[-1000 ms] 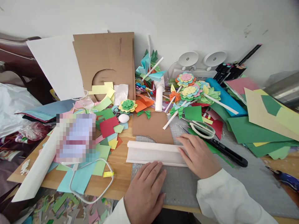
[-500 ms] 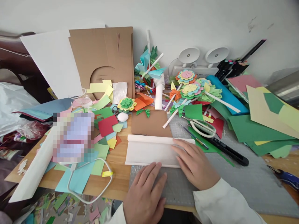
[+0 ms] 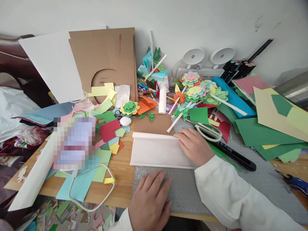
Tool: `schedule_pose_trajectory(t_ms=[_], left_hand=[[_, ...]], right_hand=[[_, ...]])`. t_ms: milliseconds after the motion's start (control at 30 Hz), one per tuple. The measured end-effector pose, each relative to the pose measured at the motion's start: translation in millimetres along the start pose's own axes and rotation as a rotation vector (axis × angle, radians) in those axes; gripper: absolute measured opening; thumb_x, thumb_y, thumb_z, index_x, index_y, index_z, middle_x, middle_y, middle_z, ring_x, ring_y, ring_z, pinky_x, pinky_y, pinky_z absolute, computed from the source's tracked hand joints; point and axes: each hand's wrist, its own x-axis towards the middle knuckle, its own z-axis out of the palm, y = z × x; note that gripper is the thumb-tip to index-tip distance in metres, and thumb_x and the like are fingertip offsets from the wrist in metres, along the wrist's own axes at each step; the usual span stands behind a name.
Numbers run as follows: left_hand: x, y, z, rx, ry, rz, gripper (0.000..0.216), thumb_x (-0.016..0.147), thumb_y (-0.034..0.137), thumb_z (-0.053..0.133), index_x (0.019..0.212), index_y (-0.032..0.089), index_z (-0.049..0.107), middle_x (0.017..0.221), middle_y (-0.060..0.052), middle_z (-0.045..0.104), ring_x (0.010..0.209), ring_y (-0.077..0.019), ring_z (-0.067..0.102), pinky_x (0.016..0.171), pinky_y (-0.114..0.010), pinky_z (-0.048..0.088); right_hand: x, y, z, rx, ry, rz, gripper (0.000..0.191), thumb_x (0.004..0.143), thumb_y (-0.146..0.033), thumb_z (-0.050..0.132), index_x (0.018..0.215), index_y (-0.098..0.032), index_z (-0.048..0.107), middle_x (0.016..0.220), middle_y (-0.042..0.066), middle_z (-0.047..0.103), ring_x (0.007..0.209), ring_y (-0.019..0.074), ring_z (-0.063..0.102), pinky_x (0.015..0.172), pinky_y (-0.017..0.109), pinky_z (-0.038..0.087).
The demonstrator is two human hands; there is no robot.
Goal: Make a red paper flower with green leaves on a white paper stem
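A sheet of white paper lies in front of me, its far edge rolled into a tube. My right hand has its fingers together, bent over the right part of that roll; the thumb is hidden. My left hand rests palm down on the grey cutting mat, fingers stretched out, just below the paper's near edge and apart from it. White-handled scissors and a black cutter lie to the right of my right hand.
Coloured paper scraps and a blurred phone with a white cable lie on the left. Behind are paper flowers, cardboard sheets and a white tube. Green sheets and a blue-handled tool are on the right.
My right hand has slid away from me, from lying over the paper to the roll's right part. The roll has shifted slightly away, and my left fingers have come off the paper's near edge.
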Motion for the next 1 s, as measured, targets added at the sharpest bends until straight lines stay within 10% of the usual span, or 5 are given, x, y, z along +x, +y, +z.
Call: schedule_pose_trajectory(t_ms=[1000], left_hand=[[6.9,-16.0,-18.4,0.16,-0.134,0.062,0.051,0.085,0.021,0.046,0.135,0.012,0.043,0.148,-0.011,0.034,0.135,-0.0278,0.033,0.105,-0.047,0.038]], right_hand=[[14.8,-7.6,4.6,0.139,-0.003,0.018,0.016,0.083,-0.005,0.047,0.078,-0.018,0.054,0.083,0.006,0.057,0.079,0.0218,0.048,0.074,0.035,0.04]])
